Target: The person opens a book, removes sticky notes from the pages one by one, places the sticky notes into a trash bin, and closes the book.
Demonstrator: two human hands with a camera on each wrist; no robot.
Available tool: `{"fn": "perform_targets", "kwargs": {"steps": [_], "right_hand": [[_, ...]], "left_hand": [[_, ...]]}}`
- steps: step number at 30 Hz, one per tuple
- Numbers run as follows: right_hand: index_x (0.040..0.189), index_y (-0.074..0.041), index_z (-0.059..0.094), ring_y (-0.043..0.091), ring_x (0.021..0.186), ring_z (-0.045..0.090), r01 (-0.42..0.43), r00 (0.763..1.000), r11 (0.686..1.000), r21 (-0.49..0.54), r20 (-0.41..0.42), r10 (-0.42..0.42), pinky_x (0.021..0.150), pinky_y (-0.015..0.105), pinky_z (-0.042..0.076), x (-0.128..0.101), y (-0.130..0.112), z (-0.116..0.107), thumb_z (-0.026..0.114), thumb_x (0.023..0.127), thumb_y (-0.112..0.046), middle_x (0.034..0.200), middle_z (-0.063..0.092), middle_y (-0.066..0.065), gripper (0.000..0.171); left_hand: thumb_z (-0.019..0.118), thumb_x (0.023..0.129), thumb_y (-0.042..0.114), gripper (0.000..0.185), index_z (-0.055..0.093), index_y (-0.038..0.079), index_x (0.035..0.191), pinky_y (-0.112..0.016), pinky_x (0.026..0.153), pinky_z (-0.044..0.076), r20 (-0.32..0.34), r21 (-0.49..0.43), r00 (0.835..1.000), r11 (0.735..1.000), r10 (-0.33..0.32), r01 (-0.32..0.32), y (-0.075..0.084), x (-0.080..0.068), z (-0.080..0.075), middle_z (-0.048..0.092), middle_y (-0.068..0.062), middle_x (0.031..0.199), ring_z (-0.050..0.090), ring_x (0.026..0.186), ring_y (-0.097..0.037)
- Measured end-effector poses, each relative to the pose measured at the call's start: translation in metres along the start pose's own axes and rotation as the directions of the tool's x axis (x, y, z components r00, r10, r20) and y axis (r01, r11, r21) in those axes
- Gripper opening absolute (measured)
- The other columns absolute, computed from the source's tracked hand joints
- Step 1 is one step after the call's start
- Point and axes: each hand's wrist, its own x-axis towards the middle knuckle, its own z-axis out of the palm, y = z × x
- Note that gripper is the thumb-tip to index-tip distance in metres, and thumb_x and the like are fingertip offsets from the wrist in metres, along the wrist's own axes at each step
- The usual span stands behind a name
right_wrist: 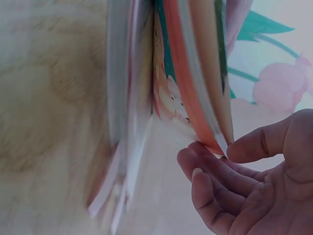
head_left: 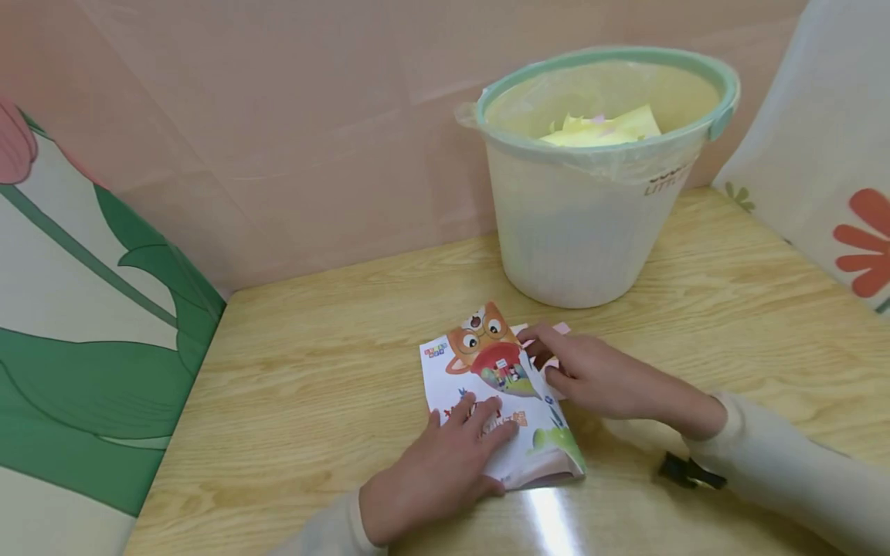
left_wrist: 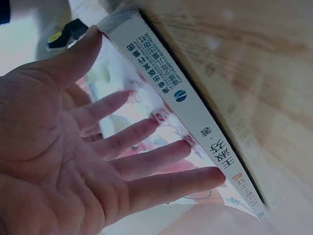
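Note:
A paperback book [head_left: 501,374] with an orange cartoon animal on its white cover lies on the wooden table. My left hand [head_left: 445,455] rests on the lower part of the cover, its fingers spread and nearly straight. In the left wrist view those fingers reach over the cover towards the printed spine [left_wrist: 195,117]. At the book's right edge, my right hand [head_left: 591,374] pinches the lifted cover and some pages [right_wrist: 195,83] by a corner between thumb and fingers. Pink paper tabs [right_wrist: 103,191] stick out from the lower pages.
Behind the book stands a whitish bin [head_left: 577,224] with a green rim, lined with a plastic bag and holding yellow paper [head_left: 605,133]. A small black item [head_left: 688,471] is beside my right forearm. A pink-covered wall [head_left: 278,139] rises behind the table [head_left: 313,347].

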Motion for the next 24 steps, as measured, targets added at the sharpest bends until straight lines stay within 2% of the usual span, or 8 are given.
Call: {"fn": "perform_targets", "kwargs": {"steps": [5, 8, 12, 15, 20, 24], "right_hand": [[0.14, -0.019, 0.045, 0.013, 0.106, 0.066, 0.031, 1.0, 0.999, -0.037, 0.007, -0.03, 0.085, 0.034, 0.054, -0.005, -0.009, 0.001, 0.049, 0.097, -0.004, 0.115, 0.07, -0.002, 0.046], [0.143, -0.022, 0.044, 0.012, 0.105, 0.066, 0.054, 0.999, 0.997, -0.056, 0.009, -0.054, 0.083, 0.032, 0.055, -0.007, -0.014, 0.003, 0.048, 0.098, -0.005, 0.114, 0.071, -0.004, 0.048], [0.148, -0.02, 0.041, 0.013, 0.106, 0.067, 0.117, 0.993, 0.991, -0.06, 0.014, -0.116, 0.08, 0.029, 0.055, -0.011, -0.021, 0.005, 0.048, 0.1, -0.005, 0.118, 0.07, -0.002, 0.05], [0.15, -0.018, 0.04, 0.01, 0.108, 0.066, 0.17, 0.985, 0.981, -0.091, 0.005, -0.171, 0.083, 0.031, 0.056, -0.015, -0.025, 0.007, 0.05, 0.101, -0.006, 0.123, 0.069, -0.004, 0.052], [0.154, -0.018, 0.037, 0.009, 0.114, 0.064, 0.261, 0.962, 0.945, -0.196, -0.028, -0.271, 0.092, 0.038, 0.056, -0.02, -0.031, 0.011, 0.052, 0.1, -0.005, 0.131, 0.066, -0.006, 0.057], [0.156, -0.02, 0.035, 0.013, 0.119, 0.063, 0.302, 0.948, 0.922, -0.243, -0.026, -0.317, 0.094, 0.04, 0.054, -0.022, -0.034, 0.014, 0.053, 0.099, -0.004, 0.137, 0.062, -0.005, 0.062]], "left_hand": [[0.072, 0.082, 0.059, 0.089, 0.028, 0.033, 0.155, -0.046, 0.09, 0.054, -0.081, -0.055, 0.997, 0.998, 0.013, -0.017, -0.008, 0.0, -0.003, 0.046, 0.0, 0.144, 0.053, 0.129, -0.027], [0.06, 0.089, 0.063, 0.088, 0.014, 0.034, 0.159, -0.041, 0.091, 0.053, -0.127, -0.075, 0.992, 0.997, 0.014, -0.024, -0.013, -0.002, -0.009, 0.048, -0.001, 0.142, 0.055, 0.124, -0.022], [0.039, 0.1, 0.06, 0.071, 0.006, 0.04, 0.16, -0.044, 0.096, 0.051, -0.154, -0.143, 0.988, 0.99, -0.011, -0.011, -0.019, -0.004, -0.018, 0.049, -0.003, 0.144, 0.057, 0.124, -0.022], [0.038, 0.105, 0.051, 0.06, 0.012, 0.044, 0.158, -0.045, 0.097, 0.05, -0.189, -0.181, 0.982, 0.983, -0.011, -0.024, -0.021, -0.004, -0.023, 0.051, -0.004, 0.14, 0.058, 0.122, -0.021], [0.04, 0.106, 0.041, 0.051, 0.026, 0.047, 0.154, -0.044, 0.095, 0.05, -0.273, -0.2, 0.962, 0.978, 0.008, -0.065, -0.024, -0.005, -0.028, 0.056, -0.003, 0.134, 0.055, 0.122, -0.017], [0.035, 0.107, 0.044, 0.046, 0.032, 0.044, 0.153, -0.045, 0.098, 0.05, -0.271, -0.282, 0.962, 0.959, -0.035, -0.044, -0.025, -0.007, -0.034, 0.056, -0.003, 0.138, 0.057, 0.124, -0.018]]}}
